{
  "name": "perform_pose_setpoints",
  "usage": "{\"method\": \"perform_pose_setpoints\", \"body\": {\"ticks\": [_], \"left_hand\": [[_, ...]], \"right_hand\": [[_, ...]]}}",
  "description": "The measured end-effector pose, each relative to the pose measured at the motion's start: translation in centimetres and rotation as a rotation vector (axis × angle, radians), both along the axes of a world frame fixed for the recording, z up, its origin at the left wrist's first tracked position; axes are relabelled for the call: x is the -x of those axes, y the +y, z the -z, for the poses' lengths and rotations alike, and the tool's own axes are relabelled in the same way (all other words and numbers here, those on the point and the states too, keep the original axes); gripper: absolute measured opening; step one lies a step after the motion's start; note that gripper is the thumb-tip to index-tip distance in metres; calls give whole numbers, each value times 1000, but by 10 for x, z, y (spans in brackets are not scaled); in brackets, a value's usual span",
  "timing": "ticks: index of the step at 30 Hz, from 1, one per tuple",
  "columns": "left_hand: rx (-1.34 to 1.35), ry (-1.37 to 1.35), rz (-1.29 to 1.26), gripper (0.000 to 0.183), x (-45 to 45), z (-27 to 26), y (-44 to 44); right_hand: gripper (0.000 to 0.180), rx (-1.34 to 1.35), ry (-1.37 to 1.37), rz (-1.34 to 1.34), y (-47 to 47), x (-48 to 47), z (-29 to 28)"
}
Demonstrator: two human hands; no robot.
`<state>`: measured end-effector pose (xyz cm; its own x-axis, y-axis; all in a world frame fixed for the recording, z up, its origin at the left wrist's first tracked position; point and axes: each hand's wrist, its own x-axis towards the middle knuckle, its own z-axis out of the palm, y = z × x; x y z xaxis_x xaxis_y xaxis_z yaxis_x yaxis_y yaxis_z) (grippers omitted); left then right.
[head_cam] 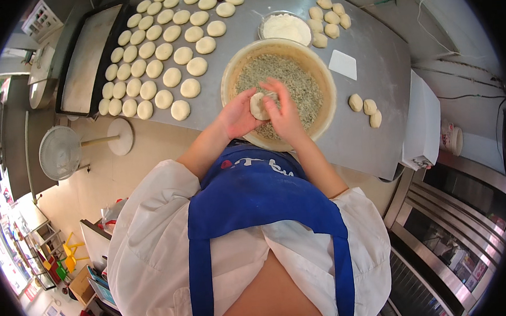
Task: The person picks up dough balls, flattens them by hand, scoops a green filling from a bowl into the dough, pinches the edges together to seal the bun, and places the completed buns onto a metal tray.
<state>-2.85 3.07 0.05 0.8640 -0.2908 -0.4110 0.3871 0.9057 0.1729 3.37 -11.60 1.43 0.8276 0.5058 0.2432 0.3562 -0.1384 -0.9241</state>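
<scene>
My left hand point(241, 115) cups a round piece of dough point(259, 106) over a large basin point(329, 98) of crumbly grey-green filling point(304, 78). The fingers and thumb of my right hand point(282, 109) are on the dough's right side, over its edge. Whether filling lies inside the dough is hidden by the fingers. Behind the basin stands a bowl of white flour point(287, 28). Many flattened dough rounds point(172, 33) lie in rows on the metal table point(215, 95) to the left. Small unflattened dough pieces point(331, 17) sit at the back right, with several more point(370, 107) nearer on the right.
A black-rimmed baking tray point(91, 59) stands at the table's left end. A white dough scraper point(342, 65) lies right of the basin. A white box point(420, 121) adjoins the table's right edge. A standing fan point(60, 152) is on the floor at left; metal ovens point(446, 233) stand at lower right.
</scene>
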Motion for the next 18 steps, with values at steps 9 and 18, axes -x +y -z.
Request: {"method": "perform_pose_setpoints", "body": {"ticks": [9, 18], "left_hand": [[-350, -34, -75, 36, -5, 1, -7], [-411, -22, -115, 40, -5, 3, -14]], "right_hand": [[18, 240, -258, 27, -21, -7, -2], [10, 142, -242, 32, -18, -8, -7]]}}
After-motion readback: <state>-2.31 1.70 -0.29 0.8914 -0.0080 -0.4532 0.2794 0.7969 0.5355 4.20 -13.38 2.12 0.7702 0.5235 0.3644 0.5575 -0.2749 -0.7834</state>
